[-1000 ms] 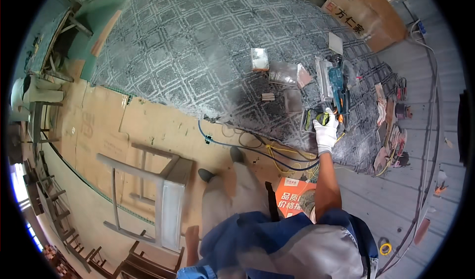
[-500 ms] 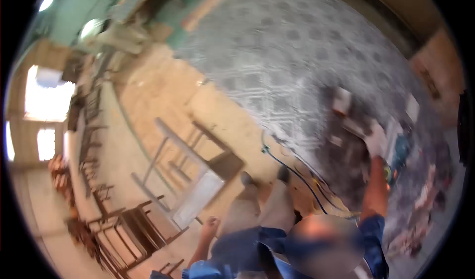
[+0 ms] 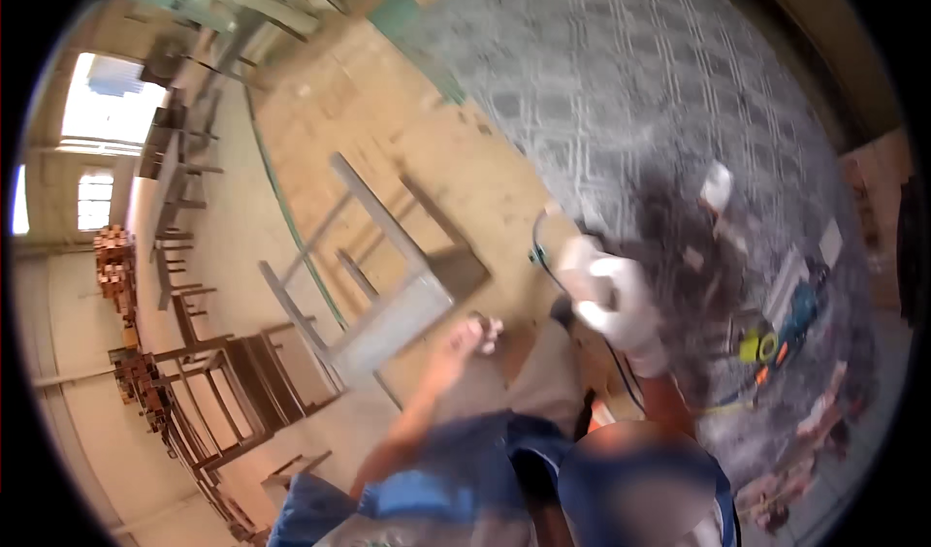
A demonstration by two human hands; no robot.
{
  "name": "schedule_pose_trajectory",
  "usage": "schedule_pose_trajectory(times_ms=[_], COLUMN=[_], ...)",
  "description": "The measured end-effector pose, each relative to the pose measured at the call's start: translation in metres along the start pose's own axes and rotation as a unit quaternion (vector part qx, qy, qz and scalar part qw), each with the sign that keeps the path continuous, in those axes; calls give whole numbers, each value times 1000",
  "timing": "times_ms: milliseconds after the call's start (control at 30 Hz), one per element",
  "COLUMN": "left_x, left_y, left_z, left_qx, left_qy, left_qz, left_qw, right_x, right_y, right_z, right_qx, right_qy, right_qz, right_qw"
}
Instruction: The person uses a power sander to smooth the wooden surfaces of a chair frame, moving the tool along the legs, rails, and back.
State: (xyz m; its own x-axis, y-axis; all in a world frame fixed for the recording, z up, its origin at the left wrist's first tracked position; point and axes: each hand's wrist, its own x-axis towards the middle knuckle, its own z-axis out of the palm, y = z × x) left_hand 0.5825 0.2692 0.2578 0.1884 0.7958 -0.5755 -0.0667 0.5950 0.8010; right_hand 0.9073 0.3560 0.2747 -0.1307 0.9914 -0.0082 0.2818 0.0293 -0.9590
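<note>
My right hand (image 3: 616, 295), in a white glove, is raised above the border between the tan board and the grey patterned floor sheet. Its fingers curl around something tan, too blurred to make out. My left hand (image 3: 472, 337) is bare, with loosely bent fingers that are partly apart and no visible object in them. It hovers beside a grey wooden furniture frame (image 3: 388, 319) with legs and a flat panel, standing or lying at my left. To the right of my gloved hand, a teal power tool (image 3: 797, 309) with a yellow-green part rests on the sheet.
The patterned sheet (image 3: 601, 81) covers the floor ahead and right. A dark hose (image 3: 626, 377) curves past my feet. A white object (image 3: 717, 186) and scraps lie on the sheet. More wooden frames (image 3: 262, 382) and stacked reddish-brown wood pieces (image 3: 113, 266) stand at left.
My right hand has left the floor near the power tool and come up and left toward my body. My left hand has risen forward and right. The view has shifted a little.
</note>
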Motion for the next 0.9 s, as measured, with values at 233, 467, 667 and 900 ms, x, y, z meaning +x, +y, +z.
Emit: schedule_pose_trajectory(times_ms=[233, 467, 667, 900], left_x=[-33, -109, -177, -222], left_y=[52, 1, -28, -93], left_z=[-56, -191, -298, -353], left_qx=[14, 61, 207, 68], left_qy=[-34, 10, 16, -79], left_qz=[55, 85, 31, 92], left_qw=[998, 994, 978, 990], right_x=[-41, -92, -139, -196], right_y=[-44, -63, -95, -146], right_z=[160, 317, 431, 478], right_qx=[-136, -171, -123, -51], right_qy=[-85, -113, -124, -76], right_qz=[-235, -283, -221, 47], right_qw=[959, 937, 960, 995])
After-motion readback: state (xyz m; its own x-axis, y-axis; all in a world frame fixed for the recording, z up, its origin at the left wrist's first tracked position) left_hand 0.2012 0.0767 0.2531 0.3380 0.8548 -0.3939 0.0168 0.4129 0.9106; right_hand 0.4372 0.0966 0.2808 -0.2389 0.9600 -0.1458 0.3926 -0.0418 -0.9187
